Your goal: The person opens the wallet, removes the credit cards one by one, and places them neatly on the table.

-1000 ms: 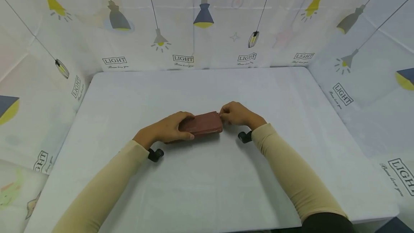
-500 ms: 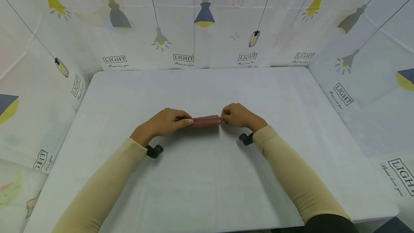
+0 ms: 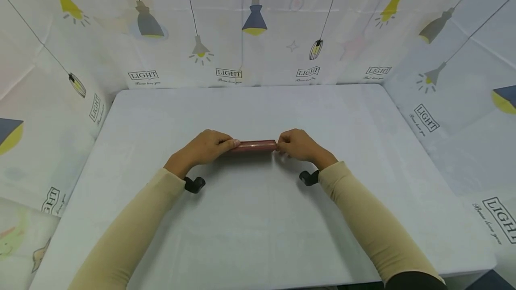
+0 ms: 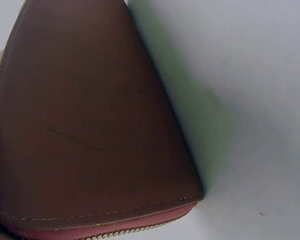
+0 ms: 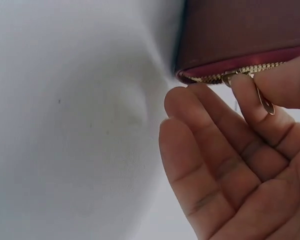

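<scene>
A reddish-brown zip wallet (image 3: 256,146) stands on its edge between the two hands in the head view, its zipped side showing. My left hand (image 3: 204,147) grips its left end, thumb along the top. The left wrist view is largely filled by the wallet's stitched flat side (image 4: 85,115). At the right end, my right hand (image 3: 301,149) pinches the gold zipper pull (image 5: 266,104) between thumb and index finger. Brass zipper teeth (image 5: 262,68) run along the pink edging there. The other right fingers are loosely extended below the wallet.
The white-covered table (image 3: 250,227) spreads out around the hands. Printed fabric with lamp drawings (image 3: 254,17) encloses it at the back and sides. A small black camera sits on each wrist, the left camera (image 3: 195,185) and the right camera (image 3: 308,178).
The wallet has been tipped from lying nearly flat to standing on edge, so its zipped side now shows. The left hand turned with it; the right hand stays at the right end.
</scene>
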`<state>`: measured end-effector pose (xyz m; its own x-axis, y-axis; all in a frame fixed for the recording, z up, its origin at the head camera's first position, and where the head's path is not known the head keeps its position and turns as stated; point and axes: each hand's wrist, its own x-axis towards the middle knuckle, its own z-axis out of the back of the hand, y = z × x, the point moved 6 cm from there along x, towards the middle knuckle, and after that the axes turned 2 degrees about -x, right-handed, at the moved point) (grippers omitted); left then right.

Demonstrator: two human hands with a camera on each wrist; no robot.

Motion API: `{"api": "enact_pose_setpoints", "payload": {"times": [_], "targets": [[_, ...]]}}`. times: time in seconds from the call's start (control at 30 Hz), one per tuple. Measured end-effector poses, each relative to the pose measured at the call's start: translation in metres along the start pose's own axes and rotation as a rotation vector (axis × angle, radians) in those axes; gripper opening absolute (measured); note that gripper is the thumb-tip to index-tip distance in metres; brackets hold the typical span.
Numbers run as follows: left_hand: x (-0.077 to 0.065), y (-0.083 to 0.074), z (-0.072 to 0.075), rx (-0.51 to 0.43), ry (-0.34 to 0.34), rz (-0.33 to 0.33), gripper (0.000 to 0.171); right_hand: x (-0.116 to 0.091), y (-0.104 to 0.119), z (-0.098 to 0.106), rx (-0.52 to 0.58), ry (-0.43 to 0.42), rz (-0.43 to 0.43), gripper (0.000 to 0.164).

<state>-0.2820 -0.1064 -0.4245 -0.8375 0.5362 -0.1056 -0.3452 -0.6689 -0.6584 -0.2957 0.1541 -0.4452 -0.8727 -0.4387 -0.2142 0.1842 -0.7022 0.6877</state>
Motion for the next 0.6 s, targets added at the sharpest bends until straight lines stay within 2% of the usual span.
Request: {"api": "enact_pose_setpoints", "payload": {"times": [0.3,0.43,0.6], "targets": [[0.005,0.006,0.003,-0.048,-0.011,0.034,0.05,-0.004,0.001,-0.001,0.122,-0.053,-0.026,0.027],[0.006,0.007,0.004,-0.068,-0.01,0.049,0.049,-0.005,0.004,-0.002,0.129,-0.079,-0.03,0.027],[0.006,0.006,0.006,-0.059,-0.016,0.043,0.048,-0.009,0.011,0.002,0.085,-0.132,-0.011,0.025]]}}
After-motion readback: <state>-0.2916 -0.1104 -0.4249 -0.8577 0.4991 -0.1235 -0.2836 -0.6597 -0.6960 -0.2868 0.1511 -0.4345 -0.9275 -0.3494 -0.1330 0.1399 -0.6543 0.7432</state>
